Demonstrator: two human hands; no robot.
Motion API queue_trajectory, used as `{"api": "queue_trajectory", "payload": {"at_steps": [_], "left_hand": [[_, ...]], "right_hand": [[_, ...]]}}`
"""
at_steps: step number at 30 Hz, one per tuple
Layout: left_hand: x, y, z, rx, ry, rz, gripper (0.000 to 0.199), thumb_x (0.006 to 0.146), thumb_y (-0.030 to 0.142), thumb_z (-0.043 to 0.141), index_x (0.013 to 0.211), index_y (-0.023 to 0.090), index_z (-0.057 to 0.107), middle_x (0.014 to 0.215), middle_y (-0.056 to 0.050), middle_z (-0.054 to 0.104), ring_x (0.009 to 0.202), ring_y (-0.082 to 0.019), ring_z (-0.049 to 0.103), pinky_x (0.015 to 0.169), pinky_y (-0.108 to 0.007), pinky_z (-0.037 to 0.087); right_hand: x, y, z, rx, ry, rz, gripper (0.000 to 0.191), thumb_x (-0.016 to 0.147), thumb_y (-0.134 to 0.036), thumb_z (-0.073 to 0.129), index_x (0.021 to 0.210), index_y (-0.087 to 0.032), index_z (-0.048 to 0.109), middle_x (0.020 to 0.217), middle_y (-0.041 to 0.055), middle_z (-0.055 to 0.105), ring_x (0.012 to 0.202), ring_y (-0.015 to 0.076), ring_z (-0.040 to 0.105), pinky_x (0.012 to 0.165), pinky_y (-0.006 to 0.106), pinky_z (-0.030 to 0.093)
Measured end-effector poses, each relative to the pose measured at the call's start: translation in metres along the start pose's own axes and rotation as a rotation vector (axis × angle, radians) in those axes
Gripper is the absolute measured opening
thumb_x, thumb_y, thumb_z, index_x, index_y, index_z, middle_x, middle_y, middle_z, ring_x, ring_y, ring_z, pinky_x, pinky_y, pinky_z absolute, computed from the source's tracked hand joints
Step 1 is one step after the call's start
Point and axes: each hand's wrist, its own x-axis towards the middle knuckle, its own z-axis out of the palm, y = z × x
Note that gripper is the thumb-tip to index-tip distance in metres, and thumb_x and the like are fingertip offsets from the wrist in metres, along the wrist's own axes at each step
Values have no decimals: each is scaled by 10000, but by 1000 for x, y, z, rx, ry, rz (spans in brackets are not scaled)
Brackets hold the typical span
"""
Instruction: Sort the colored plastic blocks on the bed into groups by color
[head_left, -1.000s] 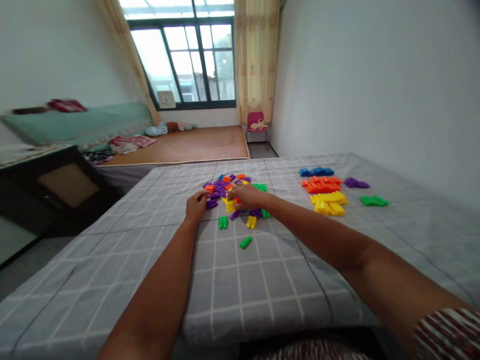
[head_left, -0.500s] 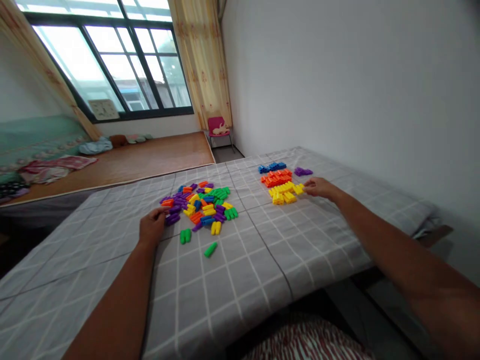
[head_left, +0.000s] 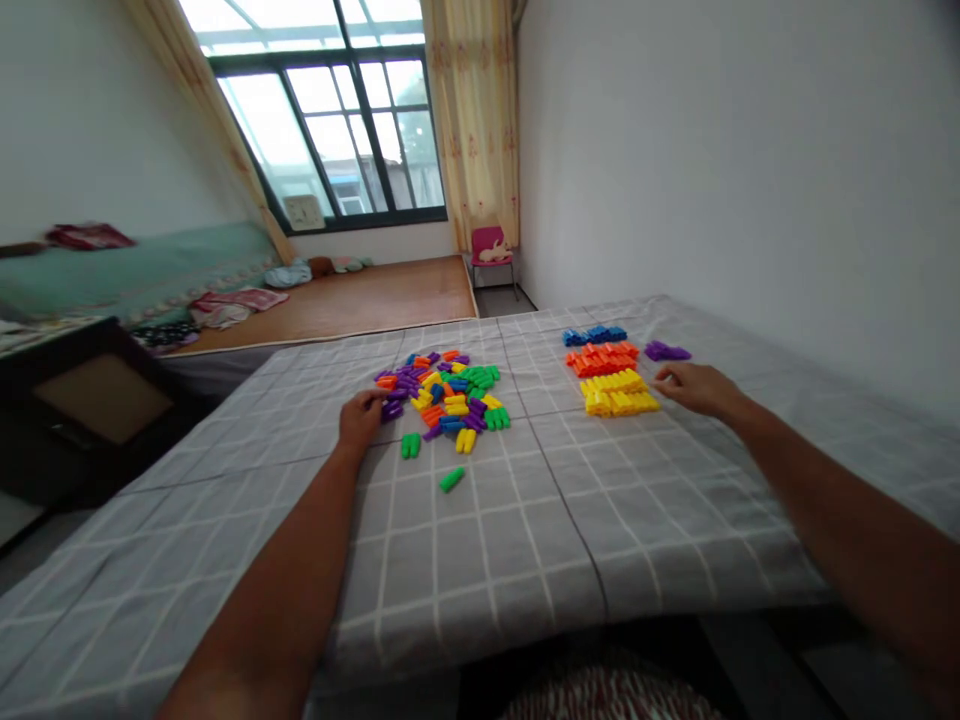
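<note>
At the left edge of a mixed pile of plastic toy blocks (head_left: 450, 385), my left hand (head_left: 362, 418) has its fingers curled together beside purple blocks (head_left: 392, 410); what is between them, if anything, is too small to make out. My right hand (head_left: 694, 387) hovers just right of a row of yellow blocks (head_left: 616, 394), fingers loosely bent and apart, with nothing in them. Behind the yellow row lie orange blocks (head_left: 602, 358) and blue blocks (head_left: 595, 336). A few purple blocks (head_left: 667, 351) sit behind my right hand.
A grey checked cloth (head_left: 525, 540) covers the table. In front of the pile lie a green pair (head_left: 410, 446), a yellow pair (head_left: 466, 441) and a single green block (head_left: 452, 480). A white wall (head_left: 720, 160) runs along the right. A dark cabinet (head_left: 82, 420) stands at the left.
My right hand has let go of a yellow block at the right end of the yellow row and drawn slightly away. My left hand stays by the pile. The view has turned left.
</note>
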Motion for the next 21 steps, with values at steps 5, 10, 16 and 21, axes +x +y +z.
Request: {"api": "queue_trajectory", "payload": {"at_steps": [5,10,16,21], "left_hand": [[-4,6,8,149,-62,227,302,844,348,527,1042,234,724,1192,-86,688,1166,-261,580,1069,-488,383],[-15,10,13,208,-273,432,338,852,375,579,1158,279,687,1286,-62,626,1234,-254,507,1085,-464,344],[-16,20,6,66,-408,591,301,926,353,480,985,189,726,992,-87,694,970,-201,606,938,-365,449],[-18,27,8,71,-412,585,305,929,364,472,913,177,713,931,-78,692,919,-192,607,890,-336,464]], "right_hand": [[3,-97,3,168,-38,-402,215,853,-373,583,957,-225,700,839,56,710,724,175,628,654,274,433],[15,-223,49,294,-75,-784,250,866,-265,572,1075,-192,687,1079,96,706,967,214,643,883,343,467],[58,-320,104,261,-14,-798,442,893,-164,506,1332,-152,558,1362,137,578,1250,243,520,1068,419,367],[73,-350,117,190,-92,-769,448,900,-164,506,1341,-220,559,1379,106,562,1266,254,494,1021,393,409]]}}
